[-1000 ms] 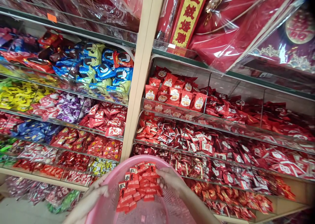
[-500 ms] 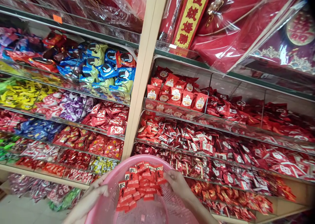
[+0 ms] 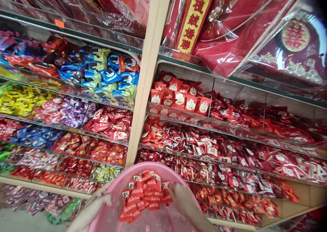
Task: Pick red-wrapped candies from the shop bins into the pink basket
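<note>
A round pink basket [image 3: 150, 165] is at the bottom centre, with several red candy packets [image 3: 144, 191] lying inside. The packets have cream labels with black characters. At the left rim, my left hand [image 3: 100, 198] is closed around the basket's edge. My right hand [image 3: 178, 193] is over the basket's right side, beside the rightmost packets. It is smeared by motion, and whether its fingers hold a packet cannot be made out.
Beyond the basket rise shelves of wrapped sweets, split by a pale wooden post [image 3: 146, 75]. Red packets [image 3: 180, 99] fill the right shelves; blue packets [image 3: 111, 75] and yellow ones [image 3: 17, 97] lie left. Large plastic-wrapped red goods [image 3: 240, 24] stand above.
My right hand has shifted slightly and is now blurred near the rightmost packet, whose tilt has changed. The shelves appear a little lower and further left at the right side of the view.
</note>
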Available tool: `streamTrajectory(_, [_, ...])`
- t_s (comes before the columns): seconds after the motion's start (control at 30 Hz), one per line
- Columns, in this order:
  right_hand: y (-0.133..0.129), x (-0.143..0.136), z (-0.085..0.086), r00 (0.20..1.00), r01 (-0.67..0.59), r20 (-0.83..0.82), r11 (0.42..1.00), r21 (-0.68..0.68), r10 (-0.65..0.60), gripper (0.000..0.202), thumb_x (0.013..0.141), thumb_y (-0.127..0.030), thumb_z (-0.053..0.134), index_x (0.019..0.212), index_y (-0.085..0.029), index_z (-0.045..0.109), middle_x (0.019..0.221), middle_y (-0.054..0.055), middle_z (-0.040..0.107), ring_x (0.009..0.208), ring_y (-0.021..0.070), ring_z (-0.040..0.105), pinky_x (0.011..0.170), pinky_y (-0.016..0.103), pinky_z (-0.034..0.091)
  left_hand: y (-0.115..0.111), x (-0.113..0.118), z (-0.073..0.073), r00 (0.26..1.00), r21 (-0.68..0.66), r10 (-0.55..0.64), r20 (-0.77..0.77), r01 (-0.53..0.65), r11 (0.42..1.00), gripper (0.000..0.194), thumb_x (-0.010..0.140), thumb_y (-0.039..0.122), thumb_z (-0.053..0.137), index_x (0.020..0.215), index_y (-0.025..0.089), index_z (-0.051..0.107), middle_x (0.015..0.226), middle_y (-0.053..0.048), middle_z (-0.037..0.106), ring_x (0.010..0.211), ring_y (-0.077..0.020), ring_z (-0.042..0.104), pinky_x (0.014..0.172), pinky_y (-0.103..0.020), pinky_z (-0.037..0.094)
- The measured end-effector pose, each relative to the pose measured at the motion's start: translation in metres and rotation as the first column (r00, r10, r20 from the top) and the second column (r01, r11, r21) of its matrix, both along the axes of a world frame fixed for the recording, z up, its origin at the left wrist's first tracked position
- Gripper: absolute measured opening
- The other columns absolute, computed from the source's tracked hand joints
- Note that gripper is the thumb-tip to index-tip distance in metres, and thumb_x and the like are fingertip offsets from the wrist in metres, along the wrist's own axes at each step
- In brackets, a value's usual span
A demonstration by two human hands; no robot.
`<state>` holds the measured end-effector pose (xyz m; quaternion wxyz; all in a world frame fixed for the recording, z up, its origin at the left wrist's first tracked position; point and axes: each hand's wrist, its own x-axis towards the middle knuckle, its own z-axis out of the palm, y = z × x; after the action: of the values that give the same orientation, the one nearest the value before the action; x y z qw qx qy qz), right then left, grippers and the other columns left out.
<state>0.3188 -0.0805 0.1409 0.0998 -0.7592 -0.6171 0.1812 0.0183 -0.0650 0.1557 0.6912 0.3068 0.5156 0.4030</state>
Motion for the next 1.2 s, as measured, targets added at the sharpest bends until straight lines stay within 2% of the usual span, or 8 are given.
streamTrajectory(0.17, [0.009, -0.005, 0.049, 0.968, -0.071, 0.249, 0.990, 0.120, 0.039, 0.033, 0.089, -0.030, 0.038, 0.070, -0.017, 0.062, 0.072, 0.010, 0.067, 0.067, 0.0196, 0.061, 0.055, 0.027, 0.030, 0.000, -0.003, -0.003, 1.000, -0.016, -0.008, 0.005, 0.008, 1.000, 0.081, 0.052, 0.007, 0.053, 0.132, 0.019, 0.046, 0.121, -0.006, 0.062, 0.068, -0.0188, 0.062, 0.057, -0.026, 0.048])
streamTrajectory(0.3, [0.041, -0.017, 0.106, 0.987, -0.128, 0.141, 0.924, 0.361, 0.081, 0.033, 0.090, -0.033, 0.037, 0.069, -0.020, 0.057, 0.059, 0.002, 0.061, 0.056, 0.0144, 0.055, 0.053, 0.025, 0.028, 0.002, -0.004, -0.008, 1.000, -0.043, 0.027, 0.004, -0.027, 0.999, 0.078, 0.051, 0.005, 0.053, 0.128, 0.019, 0.050, 0.120, -0.005, 0.062, 0.068, -0.0177, 0.061, 0.057, -0.026, 0.049])
streamTrajectory(0.4, [0.082, -0.030, 0.129, 0.995, -0.098, 0.015, 0.890, 0.445, 0.101, 0.017, 0.086, -0.029, 0.046, 0.079, -0.020, 0.059, 0.067, 0.001, 0.063, 0.066, 0.0144, 0.058, 0.061, 0.024, 0.034, 0.001, -0.006, -0.008, 1.000, -0.041, 0.021, 0.010, -0.021, 0.999, 0.080, 0.052, 0.006, 0.054, 0.130, 0.019, 0.048, 0.117, -0.006, 0.063, 0.063, -0.0171, 0.060, 0.053, -0.026, 0.048])
streamTrajectory(0.47, [0.113, -0.039, 0.131, 0.998, -0.040, -0.033, 0.891, 0.452, 0.061, 0.016, 0.083, -0.027, 0.050, 0.095, -0.019, 0.057, 0.081, 0.003, 0.066, 0.078, 0.0161, 0.060, 0.068, 0.024, 0.038, 0.001, -0.008, -0.005, 0.999, -0.035, 0.033, -0.003, -0.034, 0.999, 0.079, 0.051, 0.006, 0.054, 0.129, 0.019, 0.049, 0.113, -0.005, 0.065, 0.062, -0.0168, 0.061, 0.053, -0.025, 0.048])
streamTrajectory(0.57, [0.152, -0.051, 0.123, 0.996, 0.071, -0.079, 0.904, 0.421, -0.042, 0.039, 0.081, -0.032, 0.054, 0.115, -0.014, 0.045, 0.097, 0.011, 0.066, 0.091, 0.0220, 0.061, 0.072, 0.029, 0.041, 0.000, -0.011, -0.001, 1.000, -0.005, 0.013, 0.026, -0.013, 1.000, 0.079, 0.051, 0.006, 0.053, 0.129, 0.019, 0.050, 0.102, -0.004, 0.069, 0.059, -0.0167, 0.060, 0.053, -0.025, 0.047])
streamTrajectory(0.7, [0.180, -0.063, 0.109, 0.980, 0.189, -0.128, 0.909, 0.372, -0.151, 0.048, 0.078, -0.035, 0.057, 0.115, -0.011, 0.039, 0.102, 0.019, 0.065, 0.097, 0.0301, 0.061, 0.076, 0.037, 0.043, 0.002, -0.016, -0.001, 0.998, -0.001, -0.003, 0.059, 0.003, 1.000, 0.082, 0.050, 0.008, 0.053, 0.131, 0.021, 0.048, 0.096, -0.003, 0.070, 0.055, -0.0175, 0.059, 0.051, -0.027, 0.046])
streamTrajectory(0.93, [0.190, -0.070, 0.103, 0.951, 0.273, -0.248, 0.881, 0.386, -0.186, 0.050, 0.072, -0.030, 0.062, 0.112, -0.013, 0.037, 0.098, 0.018, 0.066, 0.093, 0.0294, 0.063, 0.076, 0.037, 0.045, 0.009, -0.021, -0.006, 0.999, 0.048, 0.038, 0.033, -0.039, 0.998, 0.069, 0.050, 0.005, 0.053, 0.117, 0.020, 0.060, 0.101, -0.003, 0.070, 0.081, -0.0204, 0.063, 0.067, -0.024, 0.047])
streamTrajectory(1.2, [0.179, -0.048, 0.117, 0.868, 0.277, -0.496, 0.819, 0.502, 0.011, 0.033, 0.066, -0.024, 0.061, 0.096, -0.016, 0.049, 0.084, 0.007, 0.066, 0.079, 0.0214, 0.063, 0.071, 0.030, 0.047, 0.011, -0.018, -0.002, 1.000, 0.024, -0.025, 0.014, 0.025, 0.999, 0.076, 0.054, 0.008, 0.051, 0.128, 0.021, 0.051, 0.091, 0.000, 0.071, 0.052, -0.0167, 0.056, 0.051, -0.027, 0.046])
